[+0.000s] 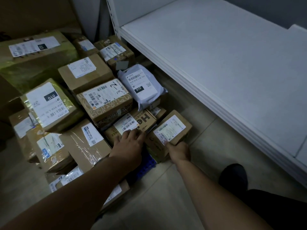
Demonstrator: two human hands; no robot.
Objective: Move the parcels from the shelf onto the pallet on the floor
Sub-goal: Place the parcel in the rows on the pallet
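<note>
A small brown box (172,128) with a white label sits at the right front corner of the parcel pile. My right hand (180,151) grips its near edge, thumb on the label. My left hand (130,142) rests with fingers spread on the neighbouring flat box (132,123) with black lettering. A corner of the blue pallet (147,165) shows beneath them. Several more boxes and a grey mailer bag (141,85) cover the pallet. The white shelf (224,63) on the right holds nothing in view.
Pale floor tiles (191,171) lie between pile and shelf. A black shoe (234,178) stands on them at lower right. A large box with green wrap (33,55) fills the far left. The shelf's white upright (113,19) rises behind the pile.
</note>
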